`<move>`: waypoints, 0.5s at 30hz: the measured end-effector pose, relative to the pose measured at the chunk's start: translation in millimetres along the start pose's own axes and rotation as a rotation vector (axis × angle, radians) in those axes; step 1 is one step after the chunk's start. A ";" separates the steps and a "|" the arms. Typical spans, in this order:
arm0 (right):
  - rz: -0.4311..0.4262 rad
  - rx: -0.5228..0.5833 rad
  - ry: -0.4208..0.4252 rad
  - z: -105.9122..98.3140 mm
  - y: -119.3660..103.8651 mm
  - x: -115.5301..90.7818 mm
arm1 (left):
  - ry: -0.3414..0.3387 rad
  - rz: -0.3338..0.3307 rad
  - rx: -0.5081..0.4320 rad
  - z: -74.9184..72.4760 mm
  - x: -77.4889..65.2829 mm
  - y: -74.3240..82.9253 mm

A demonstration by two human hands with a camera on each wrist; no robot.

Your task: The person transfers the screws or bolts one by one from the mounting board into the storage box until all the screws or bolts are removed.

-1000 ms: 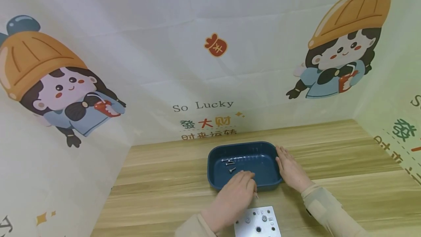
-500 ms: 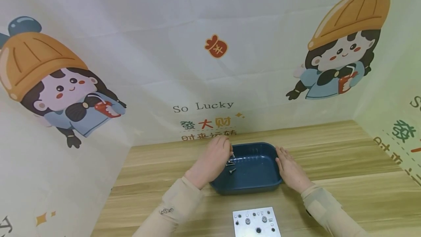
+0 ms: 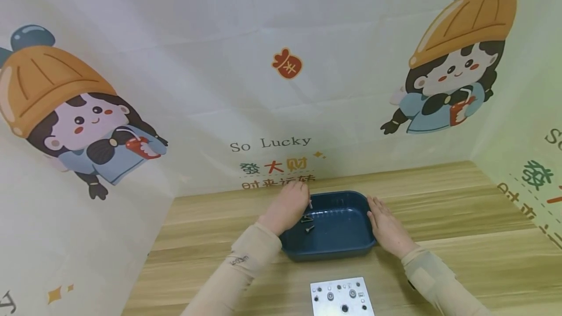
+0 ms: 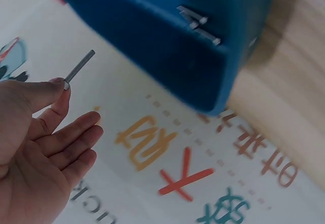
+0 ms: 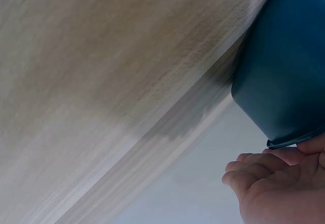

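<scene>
My left hand (image 3: 285,208) is over the far left corner of a dark blue rectangular tray (image 3: 340,238). In the left wrist view, its thumb and forefinger pinch a threaded bolt (image 4: 80,67) by the head end, shank pointing out, while the other fingers stay loose. Several more bolts (image 4: 195,21) lie on the tray floor, towards its left side in the head view. My right hand (image 3: 392,230) rests against the tray's right side, fingers extended along it. Seen from the right wrist, the thumb and forefinger touch the tray's rim (image 5: 297,138).
On the wood-grain table (image 3: 197,267), a silvery metal plate (image 3: 325,307) with holes and round fittings lies in front of the tray, cut off by the lower frame edge. A printed white cloth (image 3: 210,87) hangs behind and along both sides.
My left hand has moved from the tray's near edge, beside the metal plate, to its far left corner. The plate is now uncovered. My right hand stays at the tray's right side.
</scene>
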State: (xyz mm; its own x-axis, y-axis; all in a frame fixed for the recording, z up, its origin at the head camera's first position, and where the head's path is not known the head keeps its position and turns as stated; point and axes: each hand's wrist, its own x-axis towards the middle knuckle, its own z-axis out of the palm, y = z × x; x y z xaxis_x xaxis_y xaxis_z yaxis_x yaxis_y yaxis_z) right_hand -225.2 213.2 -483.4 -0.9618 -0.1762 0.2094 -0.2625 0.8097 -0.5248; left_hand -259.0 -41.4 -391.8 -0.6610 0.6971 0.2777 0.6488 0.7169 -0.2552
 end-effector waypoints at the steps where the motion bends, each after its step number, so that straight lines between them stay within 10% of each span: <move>1: 0.000 -0.001 0.000 0.3 0.2 0.0 | -0.003 -0.003 0.007 3.4 -0.6 0.4; 15: 0.025 -0.010 -0.011 2.1 2.7 0.9 | -0.110 -0.070 -0.017 39.1 -2.9 -0.2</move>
State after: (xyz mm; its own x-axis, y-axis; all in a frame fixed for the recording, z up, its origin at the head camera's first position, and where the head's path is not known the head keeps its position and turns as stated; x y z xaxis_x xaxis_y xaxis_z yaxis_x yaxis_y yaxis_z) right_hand -227.0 214.0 -486.4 -0.9688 -0.1620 0.1877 -0.2380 0.8196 -0.5211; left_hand -271.9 -43.1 -428.8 -0.7417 0.6430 0.1910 0.6053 0.7643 -0.2225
